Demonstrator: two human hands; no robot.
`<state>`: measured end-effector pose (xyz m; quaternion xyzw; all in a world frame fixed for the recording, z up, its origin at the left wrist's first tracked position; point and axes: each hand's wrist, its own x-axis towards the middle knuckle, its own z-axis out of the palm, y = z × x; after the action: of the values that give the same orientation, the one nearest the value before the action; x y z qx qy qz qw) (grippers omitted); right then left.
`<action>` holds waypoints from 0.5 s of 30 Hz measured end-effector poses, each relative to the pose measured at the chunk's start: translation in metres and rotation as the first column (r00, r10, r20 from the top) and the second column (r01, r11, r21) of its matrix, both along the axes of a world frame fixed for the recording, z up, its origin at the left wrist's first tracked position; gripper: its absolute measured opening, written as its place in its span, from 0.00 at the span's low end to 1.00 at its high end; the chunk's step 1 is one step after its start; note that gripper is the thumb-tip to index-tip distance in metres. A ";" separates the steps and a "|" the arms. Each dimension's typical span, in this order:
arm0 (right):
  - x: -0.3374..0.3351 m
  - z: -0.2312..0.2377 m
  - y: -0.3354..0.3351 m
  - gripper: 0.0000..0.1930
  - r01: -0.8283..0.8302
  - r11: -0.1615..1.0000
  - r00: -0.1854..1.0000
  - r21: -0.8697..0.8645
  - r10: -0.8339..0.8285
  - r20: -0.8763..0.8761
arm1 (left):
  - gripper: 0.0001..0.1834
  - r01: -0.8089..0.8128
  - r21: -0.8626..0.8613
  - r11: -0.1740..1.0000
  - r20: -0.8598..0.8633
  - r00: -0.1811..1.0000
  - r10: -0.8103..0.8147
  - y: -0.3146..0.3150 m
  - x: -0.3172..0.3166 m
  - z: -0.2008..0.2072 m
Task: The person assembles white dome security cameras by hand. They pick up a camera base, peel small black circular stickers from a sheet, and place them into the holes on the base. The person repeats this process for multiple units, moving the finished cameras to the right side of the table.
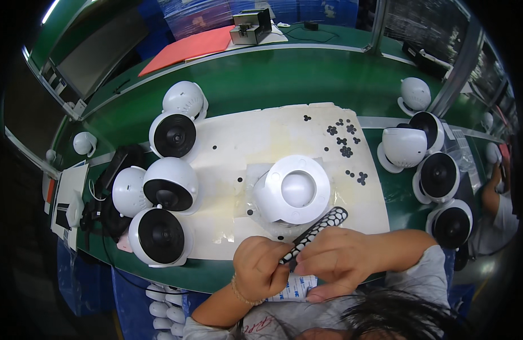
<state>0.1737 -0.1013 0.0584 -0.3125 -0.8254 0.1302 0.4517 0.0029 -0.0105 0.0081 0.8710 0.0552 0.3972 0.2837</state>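
My left hand (260, 266) is closed on the lower end of a narrow black strip with white round spots (325, 225). My right hand (341, 255) lies against the strip's near side, its thumb and fingers drawn together by the lower end; what they pinch, if anything, is too small to make out. Just beyond both hands, a white dome camera (261, 201) rests with its ring-shaped base (321, 184) facing up. Small black round pads sit on the pale sheet around it, including a cluster (346, 151) to the right and a single pad (240, 179) to the left.
More white dome cameras with black fronts stand at the left (173, 136) and right (440, 175) of the pale work sheet (261, 127). Cables and a black bag-like thing (125, 161) lie at the far left. A metal box (251, 27) and a red sheet (187, 48) occupy the back shelf.
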 end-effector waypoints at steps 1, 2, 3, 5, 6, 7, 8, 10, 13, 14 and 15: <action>0.009 -0.003 0.001 0.23 -0.038 0.992 0.998 -0.122 0.031 -0.055 | 0.12 -0.087 0.062 0.994 0.014 0.996 0.086 0.000 0.003 0.003; 0.014 -0.006 0.005 0.24 0.018 0.990 0.994 -0.137 -0.033 -0.108 | 0.12 -0.173 0.123 0.977 0.034 0.985 0.170 -0.002 0.007 0.007; 0.019 -0.008 0.009 0.26 0.065 0.986 0.982 -0.154 -0.091 -0.164 | 0.11 -0.261 0.183 0.948 0.058 0.965 0.255 -0.003 0.009 0.010; 0.023 -0.011 0.019 0.22 0.365 0.931 0.888 -0.004 -0.350 -0.297 | 0.09 -0.221 0.119 0.968 -0.003 0.975 0.223 0.000 0.006 0.006; 0.028 -0.011 0.025 0.24 0.354 0.932 0.866 -0.076 -0.357 -0.349 | 0.08 -0.190 0.109 0.976 -0.029 0.981 0.194 0.002 0.006 0.005; 0.034 -0.010 0.031 0.26 0.336 0.931 0.841 -0.146 -0.366 -0.399 | 0.07 -0.159 0.099 0.982 -0.055 0.985 0.165 0.004 0.006 0.005; 0.039 -0.008 0.036 0.28 0.312 0.926 0.811 -0.213 -0.377 -0.447 | 0.07 -0.156 0.111 0.981 -0.071 0.984 0.165 0.005 0.005 0.005; 0.041 -0.008 0.043 0.30 0.268 0.910 0.774 -0.316 -0.399 -0.492 | 0.06 -0.150 0.131 0.980 -0.106 0.981 0.164 0.003 0.003 0.004; 0.044 -0.009 0.045 0.31 0.245 0.893 0.774 -0.376 -0.414 -0.480 | 0.07 -0.147 0.128 0.981 -0.109 0.981 0.162 0.002 0.001 0.000; 0.044 -0.009 0.045 0.31 0.247 0.891 0.783 -0.382 -0.416 -0.463 | 0.07 -0.148 0.132 0.980 -0.111 0.980 0.163 0.002 0.000 -0.001; 0.045 -0.010 0.044 0.31 0.261 0.891 0.794 -0.373 -0.417 -0.443 | 0.07 -0.146 0.134 0.980 -0.109 0.981 0.161 0.001 0.000 -0.002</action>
<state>0.2188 -0.0569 0.0487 -0.4741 -0.5764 0.2449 0.6189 0.0032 -0.0092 0.0062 0.9025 0.1141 0.3677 0.1931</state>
